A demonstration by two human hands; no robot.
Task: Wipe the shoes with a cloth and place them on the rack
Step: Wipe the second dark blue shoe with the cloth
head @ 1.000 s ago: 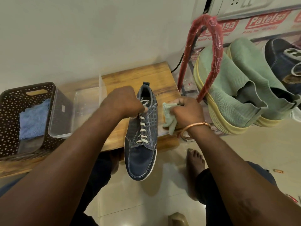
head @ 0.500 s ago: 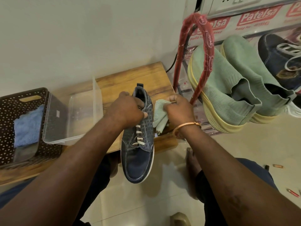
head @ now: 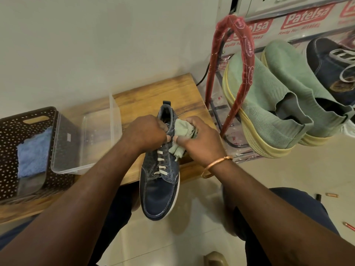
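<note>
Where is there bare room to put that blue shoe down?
Bare bench top between the clear tub and the red rack frame; bare floor tiles under the blue shoe. Crowded: basket and tub left, green shoes on the rack.

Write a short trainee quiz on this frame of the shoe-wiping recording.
1. True or false: the right hand holds a green cloth against the navy shoe.
2. What lies in the dark basket? A) a brush B) a blue cloth C) a shoe
3. Fill in: the pair of slip-on shoes on the rack is ____ with yellow soles.
Key: 1 true; 2 B; 3 green.
</note>
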